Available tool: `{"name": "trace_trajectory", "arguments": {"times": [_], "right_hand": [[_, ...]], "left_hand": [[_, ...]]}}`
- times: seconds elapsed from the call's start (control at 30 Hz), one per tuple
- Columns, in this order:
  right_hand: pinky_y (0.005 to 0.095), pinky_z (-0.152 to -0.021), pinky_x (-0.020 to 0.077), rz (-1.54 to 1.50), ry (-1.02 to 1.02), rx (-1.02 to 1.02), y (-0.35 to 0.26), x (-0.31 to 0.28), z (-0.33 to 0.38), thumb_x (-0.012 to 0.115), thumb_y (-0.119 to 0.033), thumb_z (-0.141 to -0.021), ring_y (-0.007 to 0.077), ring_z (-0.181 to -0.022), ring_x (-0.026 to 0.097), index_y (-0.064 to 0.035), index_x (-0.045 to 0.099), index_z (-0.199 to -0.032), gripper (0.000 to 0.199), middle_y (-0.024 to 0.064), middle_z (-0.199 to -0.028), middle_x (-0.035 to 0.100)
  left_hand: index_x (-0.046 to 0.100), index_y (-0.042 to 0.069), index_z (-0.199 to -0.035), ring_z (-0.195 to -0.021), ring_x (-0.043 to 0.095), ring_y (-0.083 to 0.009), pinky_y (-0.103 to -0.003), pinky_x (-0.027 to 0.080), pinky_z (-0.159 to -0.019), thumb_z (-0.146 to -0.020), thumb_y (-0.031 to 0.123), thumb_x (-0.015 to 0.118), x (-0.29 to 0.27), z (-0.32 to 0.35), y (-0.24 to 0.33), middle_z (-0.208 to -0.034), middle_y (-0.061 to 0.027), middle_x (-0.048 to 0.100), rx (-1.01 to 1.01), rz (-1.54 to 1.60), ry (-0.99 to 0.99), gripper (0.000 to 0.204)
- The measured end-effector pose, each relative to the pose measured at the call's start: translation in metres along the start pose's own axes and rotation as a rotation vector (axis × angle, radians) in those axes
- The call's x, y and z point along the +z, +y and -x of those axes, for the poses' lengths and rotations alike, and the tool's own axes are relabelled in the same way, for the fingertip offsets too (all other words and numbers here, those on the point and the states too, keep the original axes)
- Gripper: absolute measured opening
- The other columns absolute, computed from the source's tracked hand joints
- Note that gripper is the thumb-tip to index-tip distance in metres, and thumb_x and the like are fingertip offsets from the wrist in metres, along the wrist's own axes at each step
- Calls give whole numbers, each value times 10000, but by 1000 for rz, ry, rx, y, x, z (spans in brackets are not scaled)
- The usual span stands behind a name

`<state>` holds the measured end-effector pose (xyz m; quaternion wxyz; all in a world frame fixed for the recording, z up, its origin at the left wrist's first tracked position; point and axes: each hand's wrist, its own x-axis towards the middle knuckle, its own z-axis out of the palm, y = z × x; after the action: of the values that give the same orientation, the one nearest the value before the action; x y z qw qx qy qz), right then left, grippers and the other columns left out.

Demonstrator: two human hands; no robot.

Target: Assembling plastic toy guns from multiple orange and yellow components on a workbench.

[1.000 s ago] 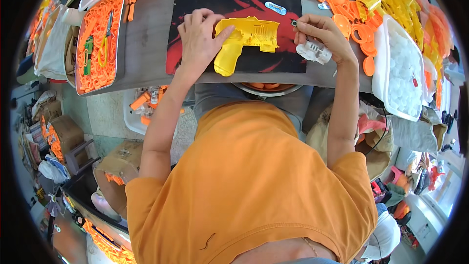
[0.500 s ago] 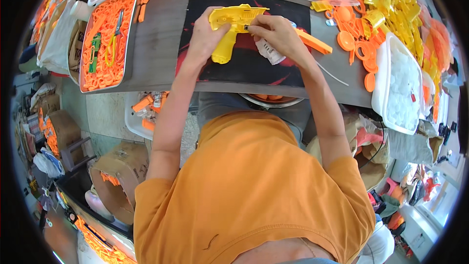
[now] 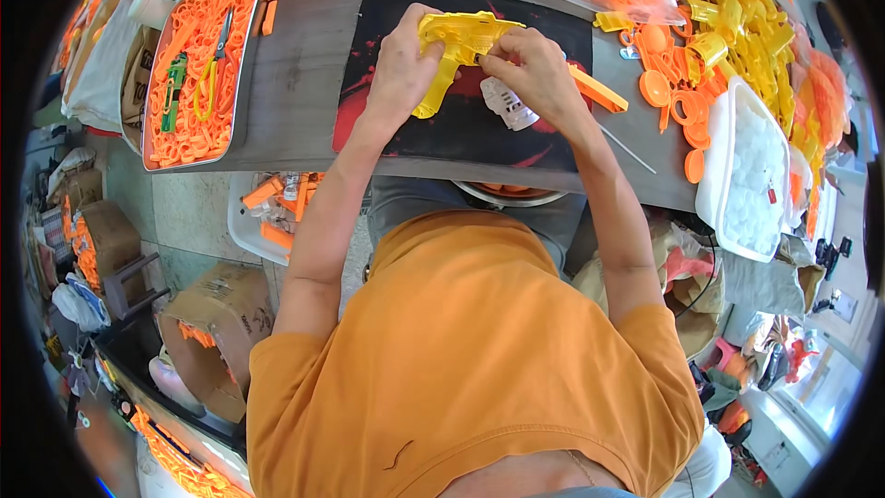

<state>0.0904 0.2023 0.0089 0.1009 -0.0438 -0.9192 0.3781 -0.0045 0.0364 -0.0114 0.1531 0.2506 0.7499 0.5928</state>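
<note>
Your left hand (image 3: 401,69) is wrapped around the body of a yellow moulded-plastic toy pistol shell (image 3: 454,48), thumb and fingers closed on it near where the grip meets the barrel, so the grip hangs down and to the left below your palm. Your right hand (image 3: 535,74) meets the shell from the other side — its fingertips pinch at the rear upper edge of the yellow piece, and tucked under the palm sits a small clear-and-white plastic part (image 3: 510,103) held against the heel of that hand. The shell sits between your two hands, lifted just over a black mat with a red pattern (image 3: 387,124) that lies on the grey worktable (image 3: 295,83).

Just right of your right hand, a long orange plastic strip (image 3: 597,90) lies on the mat's edge. Farther right is a heap of loose orange and yellow plastic parts (image 3: 728,28) and a white tray of pale round pieces (image 3: 751,166). Well to your left stands a metal tray of orange plastic rings (image 3: 198,65) with a green tool (image 3: 173,90) lying on it. Under the table edge a white bin of orange pieces (image 3: 272,212) rests near your left knee.
</note>
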Motion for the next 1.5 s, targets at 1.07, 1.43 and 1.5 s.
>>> {"name": "trace_trajectory", "arguments": {"times": [1.07, 1.43, 1.5], "right_hand": [[324, -716, 497, 89, 89, -26, -1, -12, -3, 743, -272, -802, 224, -766, 647, 3, 686, -934, 310, 85, -853, 691], [352, -808, 460, 469, 250, 222, 60, -68, 88, 677, -145, -836, 265, -888, 607, -21, 664, -1013, 216, 127, -953, 650], [326, -750, 471, 385, 279, 241, 56, -69, 83, 670, -136, -840, 234, -810, 624, -18, 660, -1002, 201, 119, -884, 653]], "left_hand": [[665, 100, -937, -904, 590, -231, -378, 382, -826, -840, 185, 689, 9, 27, -19, -912, -36, 657, 507, -712, 255, 131], [654, 114, -826, -853, 583, -205, -391, 343, -824, -802, 238, 736, 17, 18, -4, -834, -3, 675, 391, -717, 228, 151], [647, 113, -812, -844, 584, -204, -389, 340, -823, -797, 232, 740, 18, 16, -5, -827, -4, 675, 391, -705, 231, 152]]}}
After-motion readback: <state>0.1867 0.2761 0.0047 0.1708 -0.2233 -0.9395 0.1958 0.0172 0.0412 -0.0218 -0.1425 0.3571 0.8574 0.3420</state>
